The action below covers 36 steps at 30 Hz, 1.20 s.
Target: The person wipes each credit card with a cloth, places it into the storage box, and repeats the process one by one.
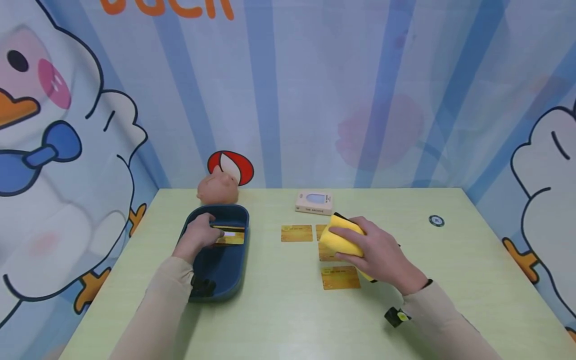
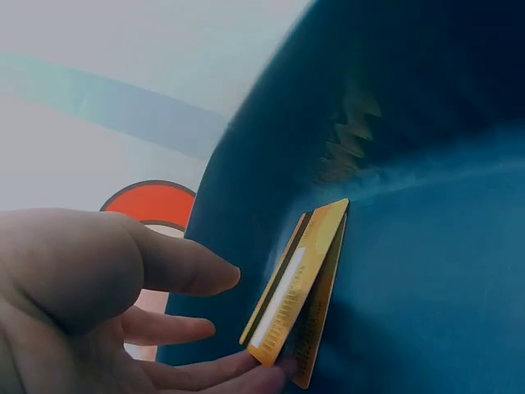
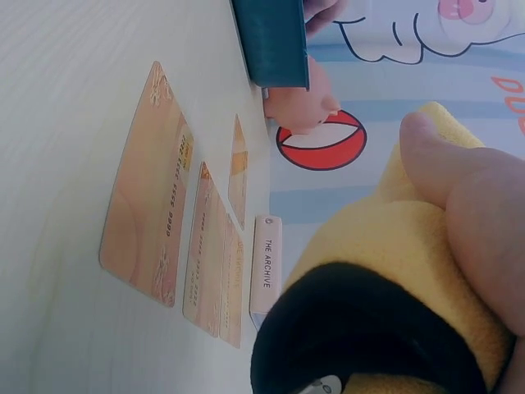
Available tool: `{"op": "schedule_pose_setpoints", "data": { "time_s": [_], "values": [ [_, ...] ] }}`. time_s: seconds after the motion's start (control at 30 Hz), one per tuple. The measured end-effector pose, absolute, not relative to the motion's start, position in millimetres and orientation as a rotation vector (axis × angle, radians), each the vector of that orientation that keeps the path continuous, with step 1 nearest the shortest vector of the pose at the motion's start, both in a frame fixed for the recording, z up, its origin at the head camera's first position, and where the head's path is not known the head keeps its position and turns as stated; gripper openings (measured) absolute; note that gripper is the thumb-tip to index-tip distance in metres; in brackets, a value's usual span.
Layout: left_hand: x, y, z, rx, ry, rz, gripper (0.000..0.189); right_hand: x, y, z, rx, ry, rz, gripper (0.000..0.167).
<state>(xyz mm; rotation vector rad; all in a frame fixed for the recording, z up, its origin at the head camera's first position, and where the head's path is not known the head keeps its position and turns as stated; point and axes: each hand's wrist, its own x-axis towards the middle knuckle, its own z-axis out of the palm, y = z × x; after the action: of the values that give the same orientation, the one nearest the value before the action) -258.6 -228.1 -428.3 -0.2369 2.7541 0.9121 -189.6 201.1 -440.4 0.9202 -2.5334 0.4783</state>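
While our right hand (image 1: 371, 250) grasps a soft yellow item (image 1: 339, 237) with a black inside, our left hand (image 1: 202, 232) reaches into a dark blue tub (image 1: 220, 270) near the left edge of the table (image 1: 279, 320). There, its loosely extended fingers touch two gold cards (image 2: 287, 295) that stand leaning together; the thumb stays clear of them, so we see no pinch. The front one bears a black stripe, a white strip and print too small for us to read.

Right of the tub, below and beside the yellow item, we see four more gold cards (image 1: 340, 278) lying flat, with rows of digits we cannot make out surely. We can read "THE ARCHIVE" on a pale pink box (image 1: 313, 203) near the far edge. A small pale label (image 3: 326, 384) in the yellow item's opening is unreadable, as are the markings on a round chip (image 1: 436, 220) towards the far right corner. A pink pig figure (image 1: 218, 190) sits at the far edge, just beyond the tub. On the backdrop (image 1: 310, 100), cut-off orange letters seem to spell "DUCK".
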Motion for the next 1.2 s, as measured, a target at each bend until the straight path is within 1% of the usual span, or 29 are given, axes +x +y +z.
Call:
{"op": "schedule_pose_setpoints", "data": {
  "time_s": [0.3, 0.6, 0.87, 1.2],
  "values": [
    [-256, -229, -422, -0.243, 2.75, 0.869, 0.061, -191, 202, -440, 0.925, -2.516, 0.476, 0.06],
    [-254, -228, -425, -0.281, 2.715, 0.895, 0.061, -189, 203, -440, 0.918, -2.529, 0.479, 0.059],
    [-253, -221, -423, -0.209, 2.802, 0.875, 0.06, -189, 208, -439, 0.899, -2.535, 0.469, 0.059],
    [-244, -193, -404, -0.061, 2.911, 1.005, 0.054, -187, 211, -440, 0.874, -2.572, 0.463, 0.058]
  ]
}}
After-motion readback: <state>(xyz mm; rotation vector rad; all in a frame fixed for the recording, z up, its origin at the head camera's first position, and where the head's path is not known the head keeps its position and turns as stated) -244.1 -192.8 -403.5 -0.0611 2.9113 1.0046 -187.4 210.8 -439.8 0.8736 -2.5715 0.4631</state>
